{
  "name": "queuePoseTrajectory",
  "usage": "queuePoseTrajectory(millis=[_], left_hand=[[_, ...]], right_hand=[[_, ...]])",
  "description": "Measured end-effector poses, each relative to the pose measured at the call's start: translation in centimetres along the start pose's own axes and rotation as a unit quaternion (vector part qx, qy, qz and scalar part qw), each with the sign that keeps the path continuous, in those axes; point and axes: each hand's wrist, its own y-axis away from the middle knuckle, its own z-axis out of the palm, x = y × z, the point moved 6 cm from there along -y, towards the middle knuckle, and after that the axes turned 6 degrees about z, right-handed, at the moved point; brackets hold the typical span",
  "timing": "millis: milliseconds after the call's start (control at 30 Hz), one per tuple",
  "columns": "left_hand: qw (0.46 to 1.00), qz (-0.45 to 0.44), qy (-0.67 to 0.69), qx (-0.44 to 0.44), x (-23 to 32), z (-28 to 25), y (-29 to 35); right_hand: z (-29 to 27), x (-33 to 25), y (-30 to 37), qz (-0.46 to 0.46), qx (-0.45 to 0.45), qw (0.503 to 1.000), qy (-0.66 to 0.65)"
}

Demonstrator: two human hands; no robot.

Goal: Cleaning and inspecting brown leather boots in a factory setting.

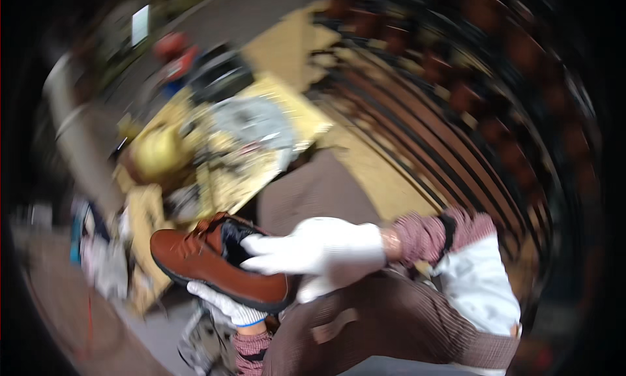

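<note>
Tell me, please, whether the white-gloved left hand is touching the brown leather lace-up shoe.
Touching: the head view shows the left hand under the shoe, its fingers against the dark sole.

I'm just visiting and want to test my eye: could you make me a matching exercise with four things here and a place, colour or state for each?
Things:
1. Shoe
2. Left hand
3. Right hand
4. Right sleeve cuff

Descriptions:
A. Fingertips at the shoe's opening
B. Pinkish-red and gathered
C. Reddish-brown with a dark sole
D. White-gloved, beneath the sole

Pairs: 1-C, 2-D, 3-A, 4-B
</note>
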Motion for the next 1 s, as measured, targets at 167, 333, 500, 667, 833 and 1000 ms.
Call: queuePoseTrajectory(millis=[167,333,500,667,833,1000], left_hand=[[0.740,-0.008,-0.580,-0.340,-9.5,5.9,-3.9],[0.812,-0.174,-0.362,-0.423,-12.3,14.1,1.7],[0.810,-0.130,-0.374,-0.432,-11.6,15.5,4.5],[0.810,-0.145,-0.426,-0.377,-12.9,16.2,5.5],[0.832,-0.104,-0.476,-0.265,-10.3,14.7,4.1],[0.836,-0.173,-0.415,-0.316,-10.1,11.4,2.1]], right_hand=[[-7.9,-4.8,10.3,0.188,0.092,0.961,0.180],[-12.3,-15.3,30.9,0.675,0.265,0.667,0.174],[-11.6,-13.6,51.7,0.830,0.267,0.366,0.327],[-9.2,-9.4,69.4,0.805,0.325,0.271,0.416],[-12.1,-5.8,68.8,0.790,0.383,0.173,0.446],[-12.1,-1.3,67.8,0.719,0.487,0.325,0.374]])
